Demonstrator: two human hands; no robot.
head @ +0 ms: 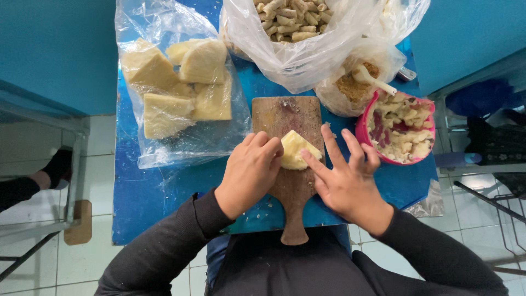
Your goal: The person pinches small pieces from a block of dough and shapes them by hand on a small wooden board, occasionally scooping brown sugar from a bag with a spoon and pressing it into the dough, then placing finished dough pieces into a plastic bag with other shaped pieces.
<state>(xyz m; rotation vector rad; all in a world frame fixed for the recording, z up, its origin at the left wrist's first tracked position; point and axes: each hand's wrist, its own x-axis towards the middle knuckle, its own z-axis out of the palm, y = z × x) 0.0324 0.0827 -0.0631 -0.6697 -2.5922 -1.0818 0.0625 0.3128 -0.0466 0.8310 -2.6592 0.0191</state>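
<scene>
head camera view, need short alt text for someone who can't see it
Two hands, left hand and right hand, fold a pale wrapper on a wooden board on a blue table, beside a pink bowl of filling.

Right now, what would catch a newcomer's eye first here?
Two bare hands meet over a pale yellow wrapper on a wooden board at the centre: the left hand pinches its edge, the right hand spreads its fingers beside it. A pink bowl of filling sits to the right.
</scene>
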